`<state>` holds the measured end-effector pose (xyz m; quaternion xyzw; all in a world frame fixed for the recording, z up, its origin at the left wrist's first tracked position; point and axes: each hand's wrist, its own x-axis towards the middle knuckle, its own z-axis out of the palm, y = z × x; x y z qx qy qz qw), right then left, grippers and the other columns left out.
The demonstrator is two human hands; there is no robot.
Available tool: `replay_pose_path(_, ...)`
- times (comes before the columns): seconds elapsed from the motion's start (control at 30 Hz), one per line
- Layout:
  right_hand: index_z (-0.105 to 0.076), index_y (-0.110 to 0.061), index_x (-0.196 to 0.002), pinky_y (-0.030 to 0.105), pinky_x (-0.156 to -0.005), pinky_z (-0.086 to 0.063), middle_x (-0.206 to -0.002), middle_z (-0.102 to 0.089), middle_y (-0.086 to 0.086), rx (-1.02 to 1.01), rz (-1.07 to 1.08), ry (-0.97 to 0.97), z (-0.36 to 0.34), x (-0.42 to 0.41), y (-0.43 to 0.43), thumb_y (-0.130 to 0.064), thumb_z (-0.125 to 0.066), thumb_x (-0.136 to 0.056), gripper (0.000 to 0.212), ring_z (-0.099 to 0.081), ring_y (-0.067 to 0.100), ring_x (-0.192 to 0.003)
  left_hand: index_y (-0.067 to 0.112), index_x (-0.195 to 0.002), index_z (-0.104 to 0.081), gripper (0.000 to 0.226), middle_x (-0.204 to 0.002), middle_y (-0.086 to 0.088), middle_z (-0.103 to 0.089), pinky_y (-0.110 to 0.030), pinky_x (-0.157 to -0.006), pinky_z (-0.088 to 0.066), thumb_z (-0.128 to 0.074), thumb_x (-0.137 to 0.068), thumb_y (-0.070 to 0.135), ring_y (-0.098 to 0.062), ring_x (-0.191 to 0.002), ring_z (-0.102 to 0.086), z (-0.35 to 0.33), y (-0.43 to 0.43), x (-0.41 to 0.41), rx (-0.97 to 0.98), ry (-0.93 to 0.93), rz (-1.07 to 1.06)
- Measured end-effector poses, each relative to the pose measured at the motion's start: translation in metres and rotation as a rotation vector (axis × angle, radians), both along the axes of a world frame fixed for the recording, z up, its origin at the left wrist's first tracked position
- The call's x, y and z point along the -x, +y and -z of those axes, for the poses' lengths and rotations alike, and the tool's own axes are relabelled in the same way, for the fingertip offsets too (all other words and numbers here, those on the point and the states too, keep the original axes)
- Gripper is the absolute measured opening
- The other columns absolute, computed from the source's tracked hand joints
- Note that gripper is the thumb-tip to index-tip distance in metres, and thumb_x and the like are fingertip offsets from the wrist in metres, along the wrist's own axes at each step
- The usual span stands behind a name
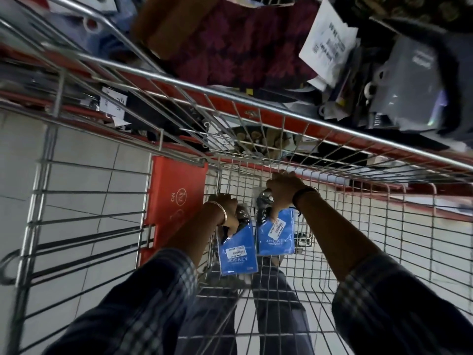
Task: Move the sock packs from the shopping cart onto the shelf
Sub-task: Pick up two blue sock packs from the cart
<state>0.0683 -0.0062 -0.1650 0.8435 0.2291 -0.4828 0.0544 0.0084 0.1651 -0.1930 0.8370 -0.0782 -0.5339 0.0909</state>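
**Two sock packs gripped inside the cart**

Two hands reach down into a wire shopping cart [358,226], the biggest thing in view, its chrome rim running slantwise across the upper frame with a red strip beneath it. An orange flap [176,201] lies against the basket's left inner side. Beyond the rim, the shelf [256,47] carries maroon fabric, white tags and grey plastic-wrapped goods, all somewhat blurred.

Both forearms wear dark plaid sleeves. The left hand [227,211], a thin bangle on its wrist, has its fingers clenched around the dark top of the left sock pack [238,252], whose blue card hangs below the fist. The right hand [284,193], a dark band at the wrist, grasps the top of the right sock pack [276,234] just beside it. Both packs are inside the basket.
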Motion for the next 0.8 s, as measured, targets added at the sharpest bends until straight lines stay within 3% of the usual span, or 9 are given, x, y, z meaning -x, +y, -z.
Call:
replay_pose_path(0.13,-0.048,-0.016,-0.115,0.033,-0.083,-0.042,-0.113,-0.06,0.005,-0.109,0.132,0.017,-0.024,0.02,-0.014,-0.042,-0.088,-0.049,0.081,-0.056,0.025,-0.102,0.015,-0.116,-0.054,0.079,-0.119,-0.006,-0.06,-0.032,-0.086,-0.047,-0.088,-0.047,0.034,-0.027,-0.108,-0.056,-0.015,-0.001,0.011,0.042,-0.032,-0.007)
replay_pose_path(0.3,-0.038,-0.013,-0.128,0.032,-0.077,-0.042,-0.111,-0.064,0.01,-0.144,0.175,-0.08,-0.059,0.054,-0.028,-0.034,-0.085,-0.06,0.084,-0.061,0.03,-0.101,0.012,-0.137,-0.034,0.1,-0.131,-0.014,-0.054,-0.033,-0.085,-0.049,-0.089,-0.054,0.019,-0.033,-0.114,-0.054,-0.055,0.0,0.035,0.14,0.031,-0.172)
replay_pose_path(0.53,-0.051,-0.021,-0.114,0.034,-0.078,-0.052,-0.104,-0.068,0.003,-0.214,0.169,-0.312,-0.131,0.068,-0.051,-0.03,-0.073,-0.066,0.053,-0.064,0.026,-0.094,0.009,-0.117,-0.046,0.075,-0.114,-0.012,-0.06,-0.036,-0.078,-0.053,-0.085,-0.053,0.009,-0.032,-0.101,-0.061,-0.14,-0.003,0.039,0.143,-0.29,-0.256)
replay_pose_path(0.63,-0.055,-0.026,-0.111,0.031,-0.077,-0.052,-0.1,-0.07,-0.002,-0.271,0.175,-0.413,-0.172,0.065,-0.058,-0.038,-0.07,-0.071,0.044,-0.066,0.022,-0.093,0.015,-0.114,-0.047,0.067,-0.108,-0.01,-0.064,-0.038,-0.077,-0.056,-0.078,-0.055,0.01,-0.032,-0.097,-0.063,-0.181,-0.005,0.033,0.136,-0.429,-0.243)
replay_pose_path(0.8,-0.049,-0.027,-0.123,0.034,-0.081,-0.054,-0.109,-0.069,0.0,-0.281,0.171,-0.532,-0.255,0.058,-0.066,-0.039,-0.076,-0.061,0.069,-0.065,0.024,-0.098,0.013,-0.119,-0.045,0.065,-0.113,-0.011,-0.062,-0.034,-0.076,-0.05,-0.074,-0.06,0.012,-0.034,-0.099,-0.063,-0.259,-0.007,0.022,0.159,-0.665,-0.224)
